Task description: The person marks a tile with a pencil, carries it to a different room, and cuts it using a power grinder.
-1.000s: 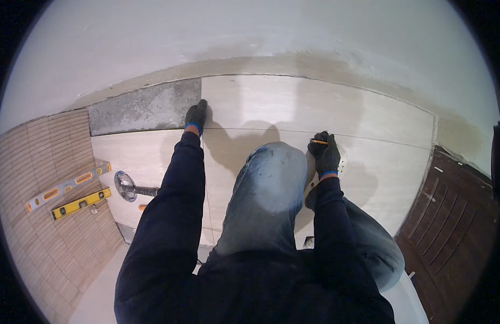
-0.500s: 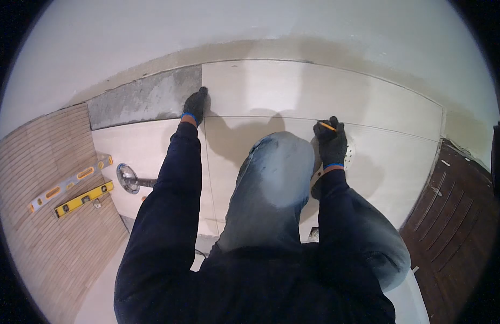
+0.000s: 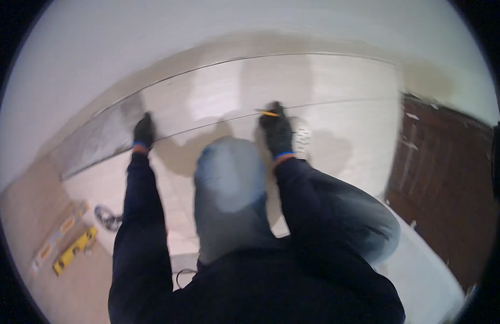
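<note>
My left hand [image 3: 144, 130], in a dark glove with a blue cuff, lies with fingers stretched along the left end of the upper white tile [image 3: 206, 94]. Beside it, to the left, is a grey bare patch [image 3: 96, 135]. My right hand [image 3: 277, 129], gloved the same way, is closed around a thin yellow pencil [image 3: 269, 113]. It is near the long joint between the upper tile and the lower white tiles [image 3: 341, 146]. Motion blur softens the finger details.
A yellow spirit level [image 3: 74, 251] and a grey one [image 3: 58, 237] are at the lower left. Near them is a round chrome fitting [image 3: 105, 218]. A pale perforated piece [image 3: 302, 137] shows beside my right hand. Dark brown panelling [image 3: 444, 183] stands right; my bent knee [image 3: 231, 167] is central.
The view has swung, so the tiles and both hands appear farther left. My left hand stays at the tile's end, and my right hand still holds the pencil.
</note>
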A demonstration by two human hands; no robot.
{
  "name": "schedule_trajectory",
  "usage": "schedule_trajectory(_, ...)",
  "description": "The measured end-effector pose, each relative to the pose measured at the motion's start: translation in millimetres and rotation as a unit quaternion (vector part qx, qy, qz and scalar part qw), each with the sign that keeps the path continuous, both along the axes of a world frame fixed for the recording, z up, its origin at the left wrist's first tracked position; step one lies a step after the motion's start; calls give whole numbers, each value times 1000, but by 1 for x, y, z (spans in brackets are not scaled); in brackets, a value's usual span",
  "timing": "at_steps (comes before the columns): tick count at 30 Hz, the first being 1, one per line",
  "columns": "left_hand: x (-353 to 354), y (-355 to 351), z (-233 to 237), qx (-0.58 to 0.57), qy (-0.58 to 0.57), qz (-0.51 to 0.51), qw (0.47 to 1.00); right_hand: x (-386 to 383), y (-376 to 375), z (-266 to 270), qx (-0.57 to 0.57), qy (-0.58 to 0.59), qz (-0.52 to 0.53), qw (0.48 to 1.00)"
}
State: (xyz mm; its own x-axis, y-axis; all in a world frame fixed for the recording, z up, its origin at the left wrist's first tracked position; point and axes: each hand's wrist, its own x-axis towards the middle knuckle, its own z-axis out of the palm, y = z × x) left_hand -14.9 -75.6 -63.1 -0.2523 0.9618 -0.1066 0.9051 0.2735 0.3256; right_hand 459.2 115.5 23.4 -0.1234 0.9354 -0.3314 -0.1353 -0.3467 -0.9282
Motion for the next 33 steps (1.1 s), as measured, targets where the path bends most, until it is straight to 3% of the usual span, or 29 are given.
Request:
schedule_trajectory(1,12,8,22,8,-57,52,997,-4,-2,10,49,-97,18,994)
schedule_trajectory(2,34,27,56,-53,-276,290,915,-8,-3,14,90,-191,39,977)
schedule_trajectory(4,21,17,33,22,-169,183,968,-13,-2,18,157,-253,57,953)
schedule_trajectory(6,43,37,75,-51,-342,344,873,-20,2,15,7,-121,-35,992)
schedule_trajectory(8,36,37,52,-29,-454,464,760,-15,1,-6,44,-158,-40,986)
schedule_trajectory(9,46,42,75,-49,-408,414,813,-17,0,-9,51,-136,-52,988)
schedule_trajectory(10,45,39,76,-48,-411,408,813,-20,3,8,58,-112,-63,990)
schedule_trajectory(11,43,39,77,-49,-431,413,801,-20,3,28,-89,0,-96,991)
schedule_trajectory(14,48,40,72,12,-483,389,785,-18,7,53,-79,-8,-79,994)
schedule_trajectory(15,52,42,69,36,-487,424,763,-16,4,34,24,-78,-51,995)
schedule_trajectory(16,51,43,72,35,-490,418,764,-13,9,36,27,-80,-57,995)
schedule_trajectory(18,48,44,79,-36,-472,434,767,-7,21,43,-193,-6,-109,975)
schedule_trajectory(19,52,48,78,-14,-496,470,730,-6,29,49,-189,-5,-113,975)
schedule_trajectory(21,54,51,87,-33,-483,459,745,-5,43,57,-259,2,-220,941)
schedule_trajectory(22,55,50,92,-51,-467,454,757,0,44,28,-257,4,-223,941)
schedule_trajectory(23,47,45,86,-71,-436,422,792,8,41,-26,-152,-104,-204,962)
schedule_trajectory(24,43,43,77,-71,-436,419,794,13,39,-58,-45,-212,-181,959)
schedule_trajectory(26,40,42,63,-35,-520,453,724,18,40,-55,-40,-212,-152,964)
schedule_trajectory(27,41,45,61,-34,-518,453,725,21,41,-50,-34,-213,-119,969)
schedule_trajectory(28,45,47,61,-22,-500,457,735,25,46,-31,-38,-211,-118,970)
schedule_trajectory(30,48,44,70,-13,-472,469,746,30,61,33,-208,-146,-125,959)
schedule_trajectory(32,45,45,87,-126,-369,377,840,24,64,61,-259,-117,-181,942)
schedule_trajectory(33,25,25,45,-37,-364,291,884,40,53,-13,-79,-294,-83,949)
